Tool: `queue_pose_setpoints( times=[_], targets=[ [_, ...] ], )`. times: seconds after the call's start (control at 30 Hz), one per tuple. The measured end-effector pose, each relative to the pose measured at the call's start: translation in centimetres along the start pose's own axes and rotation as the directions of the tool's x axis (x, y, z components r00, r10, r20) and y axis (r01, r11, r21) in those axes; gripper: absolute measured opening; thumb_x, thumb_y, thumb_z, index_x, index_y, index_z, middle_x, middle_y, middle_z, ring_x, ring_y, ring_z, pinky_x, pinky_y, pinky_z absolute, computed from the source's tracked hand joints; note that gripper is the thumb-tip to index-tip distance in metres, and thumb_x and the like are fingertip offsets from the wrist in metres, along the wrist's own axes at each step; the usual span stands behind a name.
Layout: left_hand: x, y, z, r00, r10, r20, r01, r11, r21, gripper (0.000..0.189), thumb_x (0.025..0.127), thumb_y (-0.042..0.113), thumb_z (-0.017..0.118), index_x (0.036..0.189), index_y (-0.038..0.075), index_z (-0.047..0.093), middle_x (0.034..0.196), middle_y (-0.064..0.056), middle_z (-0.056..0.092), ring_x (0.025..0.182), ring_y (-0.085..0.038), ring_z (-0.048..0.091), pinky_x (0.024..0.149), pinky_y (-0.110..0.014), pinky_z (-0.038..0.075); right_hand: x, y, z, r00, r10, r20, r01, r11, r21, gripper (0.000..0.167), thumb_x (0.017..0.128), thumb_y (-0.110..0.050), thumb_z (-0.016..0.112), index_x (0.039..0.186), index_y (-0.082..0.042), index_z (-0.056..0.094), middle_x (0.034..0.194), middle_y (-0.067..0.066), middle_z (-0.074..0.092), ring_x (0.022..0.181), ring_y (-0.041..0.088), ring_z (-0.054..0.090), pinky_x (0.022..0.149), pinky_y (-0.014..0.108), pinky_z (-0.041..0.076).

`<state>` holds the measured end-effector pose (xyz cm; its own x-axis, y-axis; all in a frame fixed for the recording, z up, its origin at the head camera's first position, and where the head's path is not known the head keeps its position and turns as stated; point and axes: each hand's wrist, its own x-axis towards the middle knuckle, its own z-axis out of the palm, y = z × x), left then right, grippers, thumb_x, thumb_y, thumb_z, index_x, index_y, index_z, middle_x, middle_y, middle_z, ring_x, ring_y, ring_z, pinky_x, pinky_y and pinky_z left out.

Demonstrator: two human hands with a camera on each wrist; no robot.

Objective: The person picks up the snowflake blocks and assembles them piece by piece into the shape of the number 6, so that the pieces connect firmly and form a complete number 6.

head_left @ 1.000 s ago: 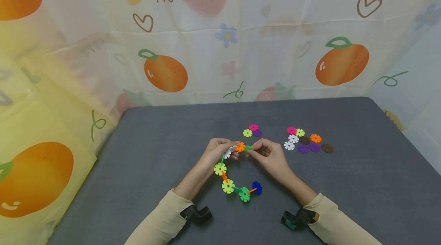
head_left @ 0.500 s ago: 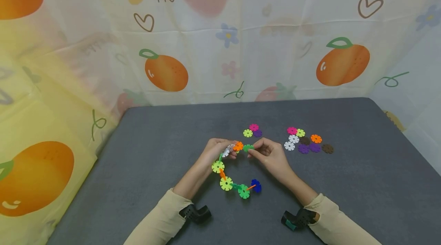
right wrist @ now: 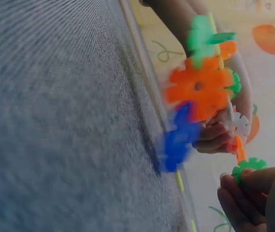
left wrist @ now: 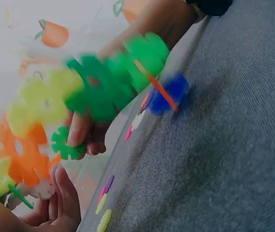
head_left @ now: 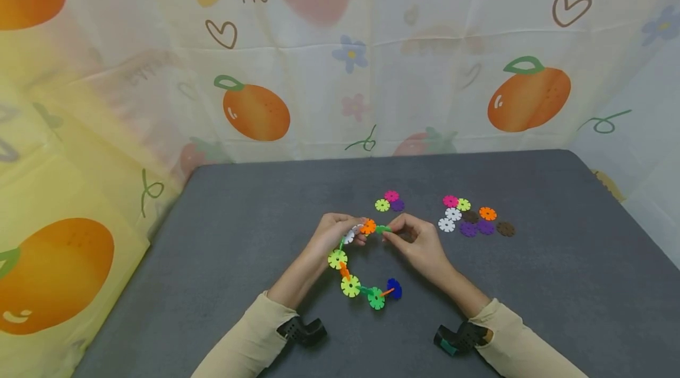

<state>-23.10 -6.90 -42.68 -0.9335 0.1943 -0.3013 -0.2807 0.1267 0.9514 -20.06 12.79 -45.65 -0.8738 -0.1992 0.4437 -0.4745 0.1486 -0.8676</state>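
A curved chain of interlocking plastic snowflake discs hangs from my left hand (head_left: 336,231), which holds it at the white disc (head_left: 349,235) and orange disc (head_left: 368,226) near its upper end. From there the chain runs down through two yellow discs (head_left: 350,286) and a green one (head_left: 376,299) to a dark blue disc (head_left: 394,288) at the lower end. Between thumb and fingertips, my right hand (head_left: 417,242) pinches a small green disc (right wrist: 249,166). In the right wrist view, that disc's edge meets an orange disc (right wrist: 239,149) held edge-on at the left fingers.
Loose discs lie farther back on the grey table (head_left: 255,201): a small group with a pink disc (head_left: 391,195), and a larger cluster with white (head_left: 446,225), purple and brown (head_left: 506,228) discs to the right. A printed cloth (head_left: 319,100) hangs behind the table.
The green disc in my right hand first showed a gap from the orange one, and now sits close to it again. The hanging chain rose slightly, then dipped back.
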Motion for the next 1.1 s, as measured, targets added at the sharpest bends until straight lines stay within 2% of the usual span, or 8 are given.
queue_pose_setpoints(
  times=[0.17,0.27,0.53,0.67,0.77,0.87,1.0,1.1],
  targets=[
    [-0.03,0.03,0.15,1.0,-0.004,0.011,0.004,1.0,0.003,0.029,0.095,0.017,0.062,0.108,-0.008,0.07,0.088,-0.009,0.075,0.06,-0.009,0.068,0.077,-0.035,0.062,0.0,0.24,0.13,0.999,-0.033,-0.011,0.033,0.999,0.015,0.01,0.084,0.013,0.066,0.084,0.005,0.061,0.086,0.022,0.069,0.077,0.03,0.07,0.078,0.023,0.06],
    [0.0,0.04,0.23,0.999,-0.032,0.012,0.033,0.999,-0.02,0.03,0.095,0.018,0.063,0.109,-0.007,0.07,0.091,-0.011,0.075,0.061,-0.009,0.068,0.078,-0.034,0.062,0.0,0.37,0.16,0.998,-0.059,-0.027,0.06,0.998,0.022,0.013,0.083,0.014,0.067,0.083,0.002,0.062,0.085,0.019,0.069,0.077,0.029,0.07,0.08,0.022,0.059],
    [-0.52,-0.09,0.46,0.999,0.031,0.021,-0.031,0.999,-0.007,0.027,0.095,0.018,0.063,0.107,-0.005,0.071,0.112,-0.018,0.071,0.062,-0.008,0.069,0.076,-0.034,0.062,-0.04,0.28,0.15,0.987,-0.157,-0.046,0.158,0.987,0.021,0.016,0.08,0.017,0.068,0.08,0.001,0.063,0.083,0.022,0.068,0.08,0.023,0.07,0.082,0.019,0.058],
    [-0.46,-0.29,0.43,0.999,0.033,0.032,-0.032,0.999,-0.022,0.027,0.095,0.018,0.063,0.107,-0.005,0.071,0.116,-0.019,0.07,0.063,-0.008,0.069,0.077,-0.033,0.062,-0.04,0.51,0.2,0.982,-0.183,-0.052,0.185,0.983,0.024,0.016,0.078,0.019,0.069,0.08,0.003,0.065,0.083,0.024,0.068,0.079,0.024,0.069,0.083,0.016,0.057],
    [-0.38,-0.24,0.37,0.999,0.026,0.046,-0.024,0.999,-0.036,0.029,0.096,0.019,0.062,0.109,-0.006,0.069,0.119,-0.018,0.069,0.066,-0.008,0.07,0.081,-0.033,0.061,-0.01,0.53,0.18,0.989,-0.135,-0.061,0.137,0.99,0.038,0.012,0.08,0.014,0.069,0.082,0.004,0.066,0.086,0.023,0.069,0.081,0.019,0.071,0.082,0.018,0.058],
    [-0.39,-0.01,0.3,0.999,0.018,0.037,-0.016,0.998,-0.057,0.031,0.096,0.021,0.062,0.108,-0.006,0.069,0.121,-0.014,0.069,0.068,-0.009,0.07,0.085,-0.033,0.06,0.12,0.3,0.13,0.999,-0.032,-0.04,0.036,0.992,0.119,0.005,0.086,0.005,0.068,0.09,0.004,0.065,0.092,0.022,0.068,0.084,0.017,0.071,0.079,0.023,0.06],
    [-0.38,0.16,0.31,1.0,-0.015,0.025,0.018,0.996,-0.09,0.032,0.093,0.024,0.065,0.111,-0.002,0.07,0.103,-0.011,0.074,0.066,-0.009,0.069,0.082,-0.033,0.061,0.28,0.09,-0.08,0.997,0.076,-0.014,-0.071,0.974,0.214,0.011,0.09,-0.003,0.067,0.097,0.004,0.064,0.094,0.022,0.067,0.081,0.023,0.07,0.072,0.031,0.061],
    [-0.37,0.21,0.42,0.999,-0.025,0.04,0.03,0.993,-0.112,0.033,0.092,0.024,0.066,0.113,-0.002,0.07,0.091,-0.01,0.074,0.064,-0.009,0.068,0.077,-0.032,0.062,0.3,0.07,-0.31,0.995,0.096,-0.011,-0.091,0.969,0.232,0.012,0.09,-0.004,0.067,0.098,0.005,0.063,0.094,0.022,0.067,0.079,0.026,0.07,0.07,0.035,0.062]
  ],
)
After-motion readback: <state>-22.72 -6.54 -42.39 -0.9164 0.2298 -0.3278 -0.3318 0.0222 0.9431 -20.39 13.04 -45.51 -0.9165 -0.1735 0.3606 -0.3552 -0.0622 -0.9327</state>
